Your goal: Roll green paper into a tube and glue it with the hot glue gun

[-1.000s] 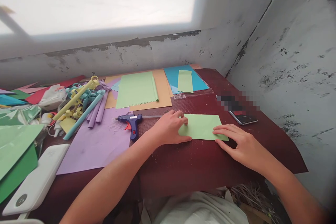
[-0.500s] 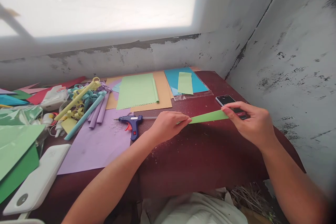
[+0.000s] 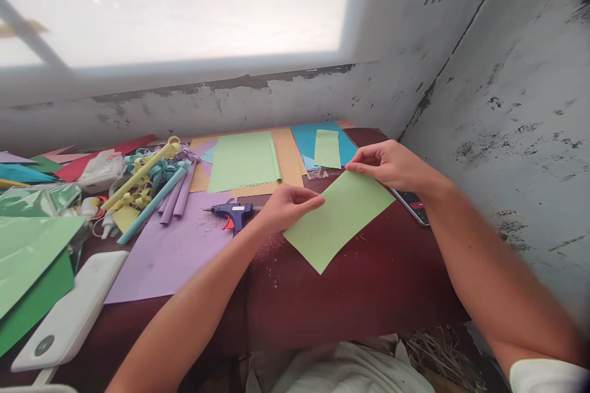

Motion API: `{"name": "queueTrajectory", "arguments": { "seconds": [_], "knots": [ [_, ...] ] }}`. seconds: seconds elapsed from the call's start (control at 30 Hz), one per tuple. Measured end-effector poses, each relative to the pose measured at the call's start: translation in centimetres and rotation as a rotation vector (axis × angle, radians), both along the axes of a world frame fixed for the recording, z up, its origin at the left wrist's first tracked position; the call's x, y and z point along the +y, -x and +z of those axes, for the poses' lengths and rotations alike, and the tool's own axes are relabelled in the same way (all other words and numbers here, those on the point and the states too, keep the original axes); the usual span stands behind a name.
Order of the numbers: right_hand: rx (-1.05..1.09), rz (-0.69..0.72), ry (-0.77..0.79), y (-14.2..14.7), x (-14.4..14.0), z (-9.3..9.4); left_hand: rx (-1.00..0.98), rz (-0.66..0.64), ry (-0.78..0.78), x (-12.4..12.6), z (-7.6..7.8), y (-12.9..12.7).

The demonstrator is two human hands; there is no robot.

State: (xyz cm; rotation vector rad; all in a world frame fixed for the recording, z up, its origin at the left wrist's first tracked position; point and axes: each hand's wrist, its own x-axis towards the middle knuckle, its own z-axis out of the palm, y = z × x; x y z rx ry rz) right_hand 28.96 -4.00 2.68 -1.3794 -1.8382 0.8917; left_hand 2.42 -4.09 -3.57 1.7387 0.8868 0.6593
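So the person at the desk has a light green sheet (image 3: 343,218) up in both hands, right over the bare dark red tabletop (image 3: 359,304), on the near side of all the other paper. The left hand (image 3: 292,204) has thumb and fingers pressed together on the upper left edge, and the right hand (image 3: 385,163) is pinching the far corner between thumb and fingertips. One corner points down toward the person's lap; can't really tell if any of it touches the table.

Just left of the left hand there's a blue glue gun (image 3: 237,211) with a red trigger lying on its side, nozzle over a big purple sheet (image 3: 166,270), handle partly hidden by the forearm. Past the right hand's fingertips a small pale green strip (image 3: 326,148) lies on a blue sheet (image 3: 302,140), and a phone (image 3: 417,209) pokes out from behind the right forearm.

Back in the middle, a larger green sheet (image 3: 239,163) with a rolled right edge sits on orange paper (image 3: 291,163). Over to the left it's a pile of purple paper rolls (image 3: 183,195), a light blue roll (image 3: 154,202) and a yellow roll (image 3: 138,178), with a white power bank (image 3: 71,313) nearer the person
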Motion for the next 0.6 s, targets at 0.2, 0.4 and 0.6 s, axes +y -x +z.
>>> {"name": "queueTrajectory", "arguments": {
  "seconds": [0.2, 0.4, 0.6],
  "knots": [
    [0.09, -0.154, -0.209, 1.8, 1.4, -1.8, -0.088, 0.117, 0.008, 0.7, -0.7, 0.1],
    [0.473, -0.36, -0.133, 2.1, 3.0, -6.4, -0.328, 0.335, 0.101, 1.4, -1.3, 0.3],
    [0.631, 0.028, 0.133, 4.2, 2.2, -7.9, -0.401, 0.392, 0.135, 2.0, -1.4, 0.6]
  ]
}}
